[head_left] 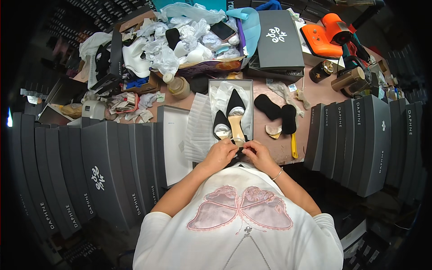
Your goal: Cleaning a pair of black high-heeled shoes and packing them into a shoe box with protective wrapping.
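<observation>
Two black pointed-toe shoes with beige insoles and paper stuffing in the toes lie toes away from me. They rest over an open grey shoebox lined with white tissue. My left hand and my right hand meet at the heel end of the right-hand shoe. The fingers of both are pinched together there, around its back strap. A thin, pale loop shows between the fingertips; what it is I cannot make out. The second black shoe lies just left, its heel end partly hidden by my left hand.
Left of the box stand a box lid and white wrapping sheet. Black pads and a yellow-handled tool lie right. Grey shoeboxes line both sides. Behind are a carton of crumpled plastic and an orange device.
</observation>
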The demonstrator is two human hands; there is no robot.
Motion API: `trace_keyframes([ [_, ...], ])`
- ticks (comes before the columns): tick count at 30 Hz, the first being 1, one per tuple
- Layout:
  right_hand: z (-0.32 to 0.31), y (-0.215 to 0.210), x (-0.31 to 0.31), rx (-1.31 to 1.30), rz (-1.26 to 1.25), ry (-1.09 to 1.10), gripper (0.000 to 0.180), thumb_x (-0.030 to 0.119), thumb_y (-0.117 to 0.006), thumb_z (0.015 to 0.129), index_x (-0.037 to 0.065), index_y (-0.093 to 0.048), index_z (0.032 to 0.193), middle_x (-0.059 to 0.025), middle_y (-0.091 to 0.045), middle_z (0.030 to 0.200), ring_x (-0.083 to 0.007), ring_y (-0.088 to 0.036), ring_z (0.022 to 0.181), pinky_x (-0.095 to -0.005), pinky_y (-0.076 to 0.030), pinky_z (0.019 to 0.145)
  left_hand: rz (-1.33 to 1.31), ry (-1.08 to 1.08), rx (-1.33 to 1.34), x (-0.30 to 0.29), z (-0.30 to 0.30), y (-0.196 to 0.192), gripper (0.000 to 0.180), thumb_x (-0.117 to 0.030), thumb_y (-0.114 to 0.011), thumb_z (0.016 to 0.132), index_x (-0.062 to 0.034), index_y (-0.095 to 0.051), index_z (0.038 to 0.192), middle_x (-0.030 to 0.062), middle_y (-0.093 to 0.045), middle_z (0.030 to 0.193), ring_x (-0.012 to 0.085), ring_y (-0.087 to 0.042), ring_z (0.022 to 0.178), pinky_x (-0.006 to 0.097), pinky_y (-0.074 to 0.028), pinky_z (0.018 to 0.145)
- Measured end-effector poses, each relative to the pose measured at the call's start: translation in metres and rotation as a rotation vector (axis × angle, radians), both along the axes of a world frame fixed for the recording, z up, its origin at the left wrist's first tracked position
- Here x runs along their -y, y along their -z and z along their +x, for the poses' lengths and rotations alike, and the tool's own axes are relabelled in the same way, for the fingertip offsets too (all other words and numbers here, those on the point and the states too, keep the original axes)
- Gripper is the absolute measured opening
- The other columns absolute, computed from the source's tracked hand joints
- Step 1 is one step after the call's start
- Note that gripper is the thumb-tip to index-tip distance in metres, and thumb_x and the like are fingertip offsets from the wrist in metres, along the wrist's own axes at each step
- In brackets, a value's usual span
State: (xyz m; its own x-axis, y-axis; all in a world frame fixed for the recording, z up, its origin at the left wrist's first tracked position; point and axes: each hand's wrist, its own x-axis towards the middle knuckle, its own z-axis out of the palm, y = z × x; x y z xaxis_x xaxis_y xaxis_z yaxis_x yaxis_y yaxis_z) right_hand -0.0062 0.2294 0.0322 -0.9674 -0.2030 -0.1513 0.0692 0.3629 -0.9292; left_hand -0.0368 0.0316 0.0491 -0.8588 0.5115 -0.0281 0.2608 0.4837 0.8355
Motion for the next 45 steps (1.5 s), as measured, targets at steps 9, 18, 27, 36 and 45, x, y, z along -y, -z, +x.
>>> trace_keyframes([
  [9,0.004,-0.003,0.004,-0.033,0.012,0.039,0.016,0.008,-0.066,0.084,0.000,-0.062,0.097,-0.0130,-0.059,0.084,-0.0247,-0.060,0.072,-0.0326,-0.048,0.066,0.015,0.060,0.023,0.000,-0.001,0.005,0.021,-0.005,-0.065,0.081,-0.0006,-0.069,0.101,0.0135,-0.060,0.087,0.0281,-0.060,0.083,0.036,-0.048,0.073],
  [18,0.003,-0.010,0.000,-0.067,0.146,0.023,0.020,0.010,-0.069,0.082,0.000,-0.062,0.097,-0.0131,-0.058,0.086,-0.0270,-0.060,0.073,-0.0343,-0.048,0.066,-0.051,0.045,0.031,-0.010,-0.006,-0.008,0.022,-0.004,-0.064,0.080,0.0008,-0.066,0.102,0.0141,-0.064,0.083,0.0309,-0.060,0.081,0.040,-0.047,0.073],
  [27,0.003,-0.009,-0.017,-0.386,0.260,0.030,0.019,0.008,-0.069,0.080,-0.001,-0.063,0.096,-0.0120,-0.059,0.089,-0.0275,-0.058,0.080,-0.0347,-0.047,0.066,-0.156,0.087,-0.218,-0.025,-0.002,-0.009,0.027,-0.005,-0.066,0.079,-0.0052,-0.066,0.106,0.0110,-0.066,0.087,0.0266,-0.060,0.088,0.038,-0.043,0.081],
  [36,0.009,-0.005,-0.009,0.066,0.027,0.065,0.017,0.007,-0.064,0.084,-0.001,-0.061,0.098,-0.0099,-0.060,0.079,-0.0174,-0.057,0.064,-0.0292,-0.047,0.061,-0.050,0.148,-0.074,-0.025,-0.011,-0.003,0.026,-0.001,-0.064,0.079,-0.0028,-0.065,0.105,0.0133,-0.065,0.087,0.0306,-0.063,0.083,0.038,-0.050,0.074],
  [45,0.008,-0.003,-0.016,0.046,-0.014,0.080,0.010,0.007,-0.063,0.086,-0.002,-0.065,0.092,-0.0124,-0.062,0.080,-0.0252,-0.061,0.071,-0.0331,-0.048,0.066,-0.049,0.144,-0.155,-0.024,-0.007,-0.002,0.026,-0.003,-0.065,0.077,-0.0031,-0.065,0.103,0.0132,-0.065,0.086,0.0305,-0.061,0.083,0.039,-0.048,0.076],
])
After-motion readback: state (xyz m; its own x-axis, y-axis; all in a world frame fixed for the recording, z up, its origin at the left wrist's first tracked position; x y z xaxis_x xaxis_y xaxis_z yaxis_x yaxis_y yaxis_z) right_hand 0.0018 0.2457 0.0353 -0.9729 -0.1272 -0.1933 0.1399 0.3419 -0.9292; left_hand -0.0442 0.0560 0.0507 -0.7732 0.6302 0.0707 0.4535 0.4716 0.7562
